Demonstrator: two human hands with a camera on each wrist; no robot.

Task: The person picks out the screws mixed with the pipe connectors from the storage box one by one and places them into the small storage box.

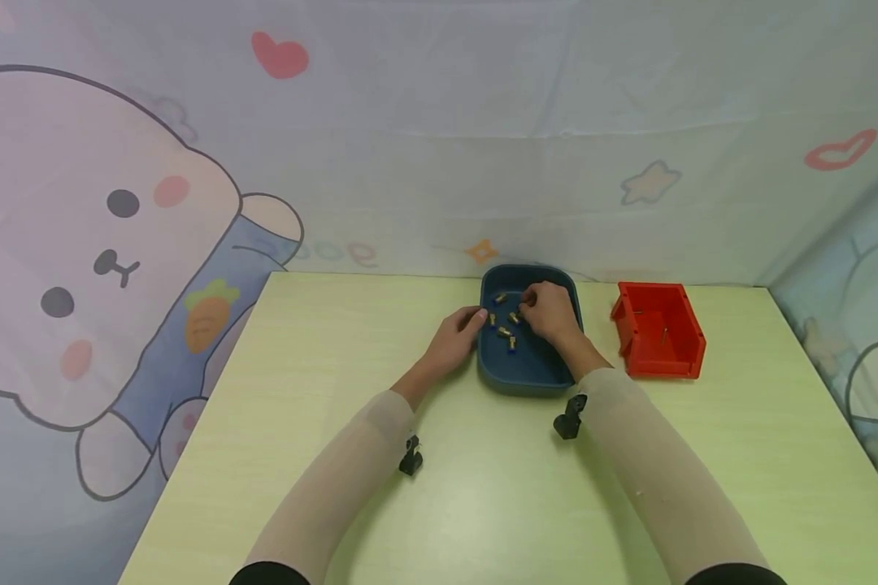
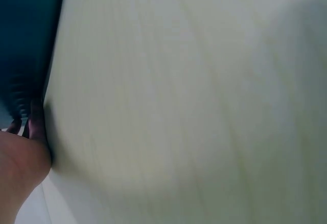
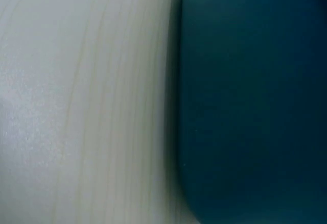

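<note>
A dark blue tray [image 1: 530, 375] stands on the table, with several small brass fittings with blue ends [image 1: 512, 344] lying in its left half. My left hand [image 1: 449, 341] holds the tray's left side, its thumb at the rim. In the left wrist view its fingers [image 2: 37, 122] lie against the outer wall. My right hand [image 1: 552, 313] reaches over the right side into the tray. Its fingers are bent, with the tips close to a brass fitting [image 1: 514, 318]; whether they pinch anything is hidden. In the right wrist view only the tray and the table show, without the hand.
Right of the tray stands a red open-front bin [image 1: 662, 367] with a few small metal pieces [image 1: 664, 333] inside. The pale wooden table [image 1: 483, 504] ends at a printed cloth [image 1: 439, 162] along the back. A small black device [image 1: 569, 416] sits at each wrist.
</note>
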